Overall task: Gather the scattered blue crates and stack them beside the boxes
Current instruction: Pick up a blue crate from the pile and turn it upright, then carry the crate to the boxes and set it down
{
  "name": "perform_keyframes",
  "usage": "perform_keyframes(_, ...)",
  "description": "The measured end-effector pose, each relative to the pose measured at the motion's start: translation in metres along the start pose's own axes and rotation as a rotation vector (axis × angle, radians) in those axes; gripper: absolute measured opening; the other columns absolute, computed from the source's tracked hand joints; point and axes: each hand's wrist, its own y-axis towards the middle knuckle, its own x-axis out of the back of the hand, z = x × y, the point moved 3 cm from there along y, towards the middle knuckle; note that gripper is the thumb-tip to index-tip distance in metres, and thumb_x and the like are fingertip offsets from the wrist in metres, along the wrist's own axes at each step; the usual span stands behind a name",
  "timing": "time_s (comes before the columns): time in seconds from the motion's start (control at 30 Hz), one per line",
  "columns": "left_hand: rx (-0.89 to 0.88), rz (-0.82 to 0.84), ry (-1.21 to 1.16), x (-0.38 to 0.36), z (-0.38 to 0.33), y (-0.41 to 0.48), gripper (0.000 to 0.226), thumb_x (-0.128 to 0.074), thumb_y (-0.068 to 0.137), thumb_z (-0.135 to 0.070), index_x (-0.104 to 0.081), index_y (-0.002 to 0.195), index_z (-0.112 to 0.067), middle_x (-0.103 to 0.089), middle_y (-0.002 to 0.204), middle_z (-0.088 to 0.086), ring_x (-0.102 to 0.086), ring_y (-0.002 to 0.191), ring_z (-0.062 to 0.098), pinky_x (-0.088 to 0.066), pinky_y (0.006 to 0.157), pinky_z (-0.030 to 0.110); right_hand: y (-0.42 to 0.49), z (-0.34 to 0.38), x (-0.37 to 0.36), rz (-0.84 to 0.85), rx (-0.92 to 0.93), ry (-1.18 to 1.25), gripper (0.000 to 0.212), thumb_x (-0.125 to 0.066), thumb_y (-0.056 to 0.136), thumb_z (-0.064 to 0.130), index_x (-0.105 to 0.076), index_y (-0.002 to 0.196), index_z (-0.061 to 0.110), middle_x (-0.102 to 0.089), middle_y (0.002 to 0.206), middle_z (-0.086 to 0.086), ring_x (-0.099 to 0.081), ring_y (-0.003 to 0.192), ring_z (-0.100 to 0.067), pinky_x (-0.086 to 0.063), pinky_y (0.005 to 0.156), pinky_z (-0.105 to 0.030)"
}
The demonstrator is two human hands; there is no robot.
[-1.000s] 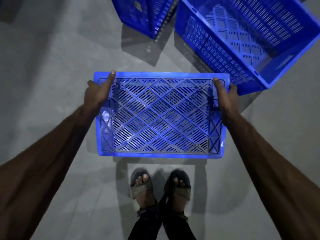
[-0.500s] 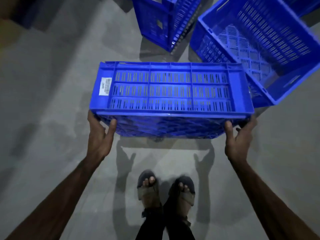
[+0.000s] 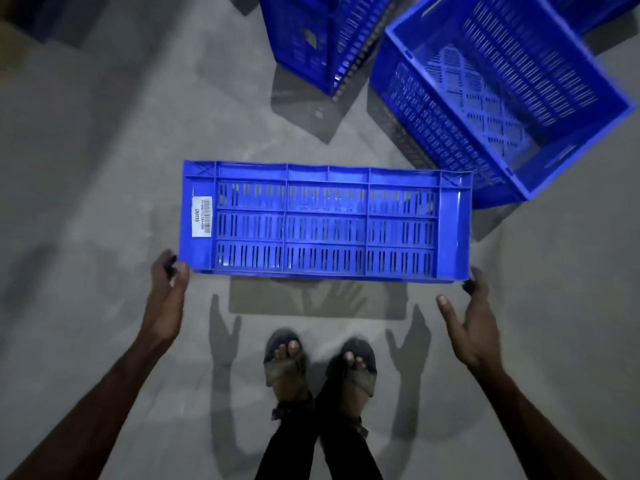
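Note:
A blue slotted crate (image 3: 325, 223) hangs just above the floor in front of my feet. It is turned on edge, so its long side wall with a white barcode label (image 3: 202, 216) faces me. My left hand (image 3: 166, 299) pinches the crate's lower left corner between thumb and fingertips. My right hand (image 3: 467, 327) is spread open at the lower right corner, with only the fingertips by the edge and the thumb apart. A second blue crate (image 3: 498, 95) lies upright and empty at the upper right. A third blue crate (image 3: 322, 36) stands at the top centre.
The floor (image 3: 104, 202) is bare grey concrete. My sandalled feet (image 3: 318, 368) stand just behind the held crate, whose shadow lies between them and it. A dark object (image 3: 24, 15) sits in the top left corner.
The crate has tipped from bottom-up to its side wall facing me and has dropped lower. Both hands slid from its sides to its lower corners, and the right hand has opened.

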Motion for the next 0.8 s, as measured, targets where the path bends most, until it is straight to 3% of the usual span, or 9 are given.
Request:
perform_keyframes(0.07,-0.057,-0.251,0.028,0.019,-0.024,0.012,0.069,-0.045,0.099,-0.062,-0.038,0.150,-0.017,-0.052,0.145,0.006,-0.053,0.130,0.024,-0.040,0.102,0.030,0.007,0.011,0.021,-0.146,-0.011,0.071,0.081,-0.044,0.087,0.080,-0.025,0.154,0.038,-0.050,0.149,-0.003,-0.052,0.132,-0.021,-0.044,0.108,-0.051)
perform_keyframes(0.13,-0.203,-0.356,0.075,0.030,-0.055,0.030,0.057,-0.055,0.101,-0.052,-0.043,0.146,-0.019,-0.056,0.141,0.007,-0.056,0.126,0.023,-0.045,0.098,0.031,0.025,0.036,0.038,-0.257,0.027,0.078,0.080,-0.046,0.092,0.074,-0.030,0.155,0.028,-0.052,0.147,-0.004,-0.053,0.131,-0.022,-0.044,0.108,-0.051)
perform_keyframes(0.2,-0.350,-0.276,0.210,0.025,-0.086,0.051,0.057,-0.061,0.098,-0.051,-0.044,0.145,-0.023,-0.055,0.142,0.006,-0.054,0.129,0.021,-0.046,0.104,0.041,0.050,0.072,0.045,-0.279,0.109,0.058,0.074,-0.055,0.097,0.060,-0.032,0.155,0.021,-0.051,0.150,-0.004,-0.051,0.135,-0.020,-0.043,0.111,-0.046)
perform_keyframes(0.27,-0.464,-0.147,0.387,0.006,-0.115,0.071,0.064,-0.061,0.097,-0.052,-0.043,0.148,-0.017,-0.052,0.147,0.009,-0.049,0.134,0.026,-0.041,0.110,0.045,0.080,0.111,0.037,-0.220,0.210,0.026,0.072,-0.060,0.099,0.049,-0.032,0.156,0.016,-0.046,0.155,-0.004,-0.044,0.141,-0.018,-0.037,0.116,-0.041)
perform_keyframes(0.33,-0.588,-0.052,0.559,-0.021,-0.145,0.083,0.069,-0.057,0.098,-0.057,-0.042,0.149,-0.013,-0.050,0.149,0.012,-0.046,0.136,0.031,-0.040,0.110,0.047,0.111,0.144,0.016,-0.132,0.324,-0.074,0.074,-0.057,0.100,0.053,-0.030,0.158,0.016,-0.041,0.159,-0.004,-0.039,0.145,-0.018,-0.031,0.119,-0.034)
perform_keyframes(0.4,-0.690,0.039,0.696,-0.047,-0.166,0.094,0.076,-0.048,0.096,-0.067,-0.042,0.149,-0.013,-0.050,0.148,0.013,-0.046,0.136,0.033,-0.041,0.109,0.050,0.138,0.167,-0.012,-0.044,0.448,-0.250,0.076,-0.049,0.100,0.061,-0.031,0.158,0.016,-0.043,0.157,-0.007,-0.041,0.143,-0.024,-0.034,0.118,-0.039)
perform_keyframes(0.5,-0.667,0.194,0.862,-0.083,-0.177,0.110,0.088,-0.032,0.090,-0.084,-0.042,0.150,-0.020,-0.051,0.148,0.012,-0.047,0.136,0.033,-0.038,0.111,0.055,0.160,0.180,-0.052,0.097,0.474,-0.535,0.076,-0.034,0.097,0.072,-0.043,0.151,0.019,-0.055,0.146,-0.010,-0.051,0.134,-0.031,-0.035,0.112,-0.050)
perform_keyframes(0.57,-0.592,0.263,0.941,-0.098,-0.180,0.113,0.087,-0.036,0.088,-0.085,-0.053,0.143,-0.019,-0.060,0.140,0.013,-0.055,0.128,0.035,-0.035,0.109,0.053,0.162,0.180,-0.065,0.105,0.440,-0.660,0.073,-0.027,0.097,0.074,-0.055,0.140,0.021,-0.063,0.136,-0.010,-0.056,0.126,-0.033,-0.034,0.108,-0.051)
perform_keyframes(0.8,-0.682,0.168,0.755,-0.082,-0.164,0.075,0.075,-0.044,0.082,-0.086,-0.071,0.114,-0.024,-0.075,0.105,0.003,-0.066,0.105,0.030,-0.036,0.092,0.042,0.118,0.173,-0.051,0.057,0.432,-0.690,0.060,-0.026,0.102,0.064,-0.060,0.131,0.023,-0.066,0.127,-0.008,-0.059,0.117,-0.034,-0.036,0.102,-0.050)
